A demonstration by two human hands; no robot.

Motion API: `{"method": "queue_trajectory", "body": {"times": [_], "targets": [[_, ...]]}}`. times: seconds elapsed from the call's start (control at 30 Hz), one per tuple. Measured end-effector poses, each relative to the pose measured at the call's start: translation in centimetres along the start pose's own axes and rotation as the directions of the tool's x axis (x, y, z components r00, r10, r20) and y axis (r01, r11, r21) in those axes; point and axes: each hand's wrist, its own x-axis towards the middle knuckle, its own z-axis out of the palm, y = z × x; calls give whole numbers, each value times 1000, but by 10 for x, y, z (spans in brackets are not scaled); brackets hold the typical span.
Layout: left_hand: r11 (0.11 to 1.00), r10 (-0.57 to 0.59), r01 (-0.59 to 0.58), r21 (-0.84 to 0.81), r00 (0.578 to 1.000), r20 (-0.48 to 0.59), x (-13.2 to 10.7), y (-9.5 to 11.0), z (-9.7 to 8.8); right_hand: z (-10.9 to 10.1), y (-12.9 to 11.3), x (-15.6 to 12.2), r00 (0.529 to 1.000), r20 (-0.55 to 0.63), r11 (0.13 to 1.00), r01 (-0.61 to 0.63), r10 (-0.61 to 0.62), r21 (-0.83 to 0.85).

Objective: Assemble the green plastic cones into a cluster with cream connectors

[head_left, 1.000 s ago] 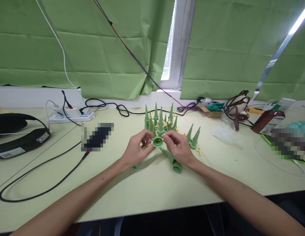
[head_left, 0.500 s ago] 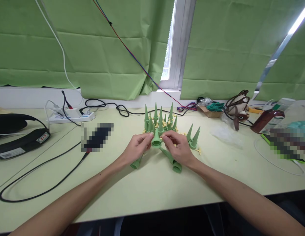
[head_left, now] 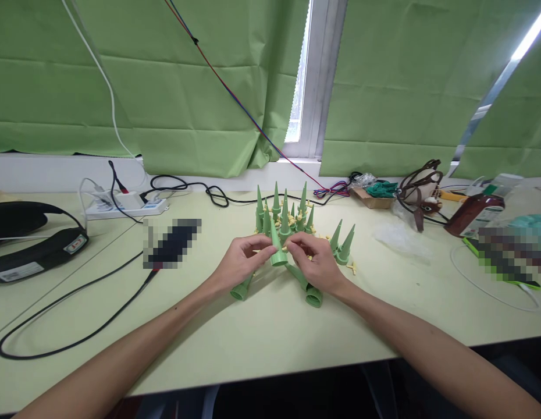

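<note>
Centrally, left hand (head_left: 244, 262) pinching cone (head_left: 277, 251), label (head_left: 20, 272) blurred

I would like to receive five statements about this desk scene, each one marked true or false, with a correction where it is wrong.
1. The left hand holds a green cone. True.
2. The right hand lies flat. False: its fingers are bent, close beside that cone.
3. More cones stand upright beyond the hands. True.
4. The power strip is black. False: it is white.
5. Green curtains hang behind the desk. True.
</note>
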Motion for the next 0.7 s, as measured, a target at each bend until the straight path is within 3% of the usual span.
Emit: {"method": "queue_trajectory", "body": {"times": [0.3,0.47,0.57,0.7], "targets": [[996,84,-84,20,996,5,-1,7,1,2,0,-1,1000,5,1000,-2,2,-4],[973,166,-167,156,986,25,-4,9,3,3,0,-2,999,17,998,-36,37,-42],[926,275,-271,265,961,23,-6,9,5,3,1,-2,998,22,998,-50,51,-40],[798,459,-422,430,888,19,-6,4,7,3,1,-1,998,26,998,-52,52,-29]]}}
